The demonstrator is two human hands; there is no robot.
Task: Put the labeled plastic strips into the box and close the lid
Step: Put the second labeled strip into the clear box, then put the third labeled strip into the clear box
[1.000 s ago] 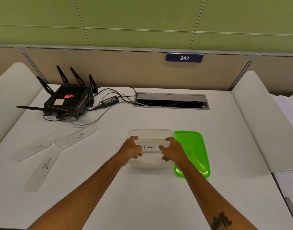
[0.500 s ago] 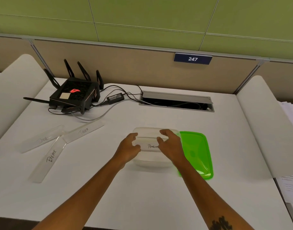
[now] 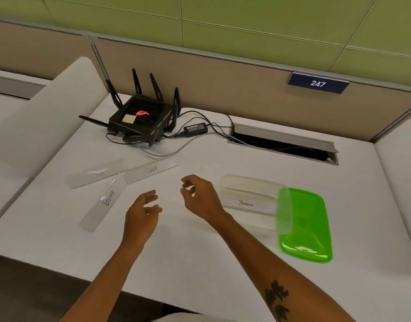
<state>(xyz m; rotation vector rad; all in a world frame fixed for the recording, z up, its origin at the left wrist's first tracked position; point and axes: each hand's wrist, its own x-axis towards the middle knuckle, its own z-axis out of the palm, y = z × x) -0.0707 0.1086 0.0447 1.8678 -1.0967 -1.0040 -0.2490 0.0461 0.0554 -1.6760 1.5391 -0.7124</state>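
A clear plastic box (image 3: pixel 251 182) stands open on the white desk, with the strip marked PENGUIN (image 3: pixel 248 204) lying inside it. Its green lid (image 3: pixel 309 226) lies flat beside the box on the right, partly under the box's edge. Three clear strips rest on the desk at the left: TIGER (image 3: pixel 151 170), BEAR (image 3: pixel 106 201) and a third with a faint label (image 3: pixel 97 174). My left hand (image 3: pixel 141 214) hovers empty between the strips and the box, fingers apart. My right hand (image 3: pixel 199 196) is just left of the box, fingers loosely curled, holding nothing.
A black router with antennas (image 3: pixel 141 119) and its power brick (image 3: pixel 195 129) with cables sit at the back left. A cable hatch (image 3: pixel 283 142) opens in the desk behind the box. White side panels flank the desk.
Both hands have let go of the PENGUIN strip, which now lies in the box, and have moved left away from the box. The view has turned left.
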